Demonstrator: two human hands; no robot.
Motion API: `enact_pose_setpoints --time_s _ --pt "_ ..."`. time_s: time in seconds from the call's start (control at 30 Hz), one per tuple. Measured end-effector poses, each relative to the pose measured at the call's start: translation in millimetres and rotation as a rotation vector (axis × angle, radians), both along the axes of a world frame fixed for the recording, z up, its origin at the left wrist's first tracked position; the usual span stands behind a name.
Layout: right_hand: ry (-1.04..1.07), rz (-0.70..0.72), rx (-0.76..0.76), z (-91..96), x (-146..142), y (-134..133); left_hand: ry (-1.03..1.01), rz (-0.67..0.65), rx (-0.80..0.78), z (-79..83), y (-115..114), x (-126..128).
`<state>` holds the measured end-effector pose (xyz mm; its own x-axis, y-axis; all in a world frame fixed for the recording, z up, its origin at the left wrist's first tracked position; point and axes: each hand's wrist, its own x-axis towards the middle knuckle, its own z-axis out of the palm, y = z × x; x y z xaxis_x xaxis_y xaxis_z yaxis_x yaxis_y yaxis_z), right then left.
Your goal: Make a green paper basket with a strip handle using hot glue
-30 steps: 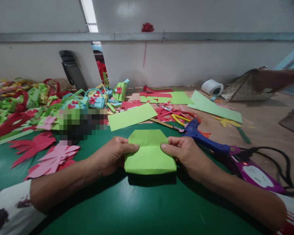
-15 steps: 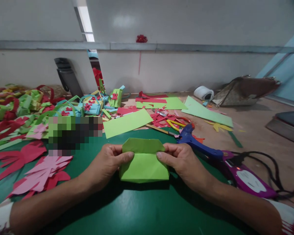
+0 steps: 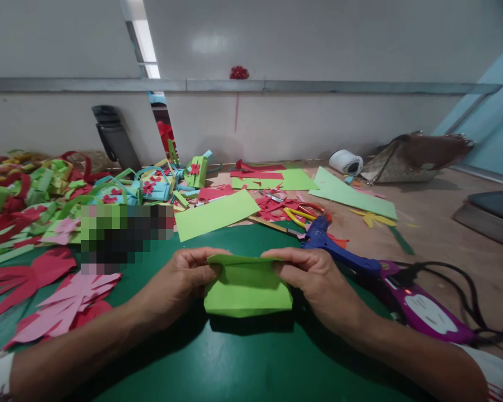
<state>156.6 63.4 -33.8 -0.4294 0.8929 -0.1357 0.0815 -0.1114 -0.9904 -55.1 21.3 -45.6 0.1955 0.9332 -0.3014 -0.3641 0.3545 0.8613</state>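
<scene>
A folded piece of bright green paper point(image 3: 248, 290) is held just above the green table mat point(image 3: 235, 363), its shadow under the near edge. My left hand point(image 3: 193, 273) pinches its upper left corner between thumb and fingers. At the upper right corner my right hand point(image 3: 308, 273) does the same. The top flap leans toward me along a crease, and both thumbs press on the near face. Just beyond the paper lies a flat light green paper strip point(image 3: 218, 213). A blue and purple glue gun point(image 3: 343, 248) rests to the right of my right hand.
Red and pink paper cut-outs point(image 3: 75, 304) lie left, before a heap of small paper baskets point(image 3: 155, 187). Scissors point(image 3: 304, 215) with yellow and red handles sit among red scraps. A tape roll point(image 3: 346, 162), handbag point(image 3: 419, 159) and black bottle point(image 3: 115, 137) stand at the back.
The paper's top flap, upright before, is now bent down toward me. My fingers have moved over its top edge. The view has tilted slightly.
</scene>
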Motion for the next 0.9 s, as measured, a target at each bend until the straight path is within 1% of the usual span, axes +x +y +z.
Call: enact_pose_setpoints --time_s 0.1,0.23,0.43,0.57,0.63,0.7,0.8,0.9 --pt "-0.1 -0.047 0.088 0.9 1.3 0.3 0.004 0.012 -0.004 -0.1 1.4 -2.5" --pt "-0.202 -0.044 0.21 2.5 3.9 0.2 -0.01 -0.051 0.034 0.2 3.5 -5.8" --pt "-0.269 0.044 0.421 0.6 8.1 -0.2 0.077 -0.081 0.03 0.6 5.5 -8.0" --pt "-0.272 0.109 0.562 -1.5 9.1 -0.5 0.092 -0.068 0.044 3.4 5.8 -8.8" --pt "-0.265 0.131 0.59 -2.5 8.8 -0.8 0.13 -0.045 0.083 4.4 5.4 -8.8" --pt "-0.267 0.144 0.605 -3.7 8.2 -1.1 0.213 -0.035 0.123 4.2 4.6 -8.2" --pt "-0.284 0.156 0.616 -5.0 7.2 -1.5 0.305 -0.027 0.153 0.8 3.1 -7.4" --pt "-0.32 0.18 0.605 -3.7 7.1 -2.0 0.299 -0.027 0.132 -4.2 2.5 -7.3"
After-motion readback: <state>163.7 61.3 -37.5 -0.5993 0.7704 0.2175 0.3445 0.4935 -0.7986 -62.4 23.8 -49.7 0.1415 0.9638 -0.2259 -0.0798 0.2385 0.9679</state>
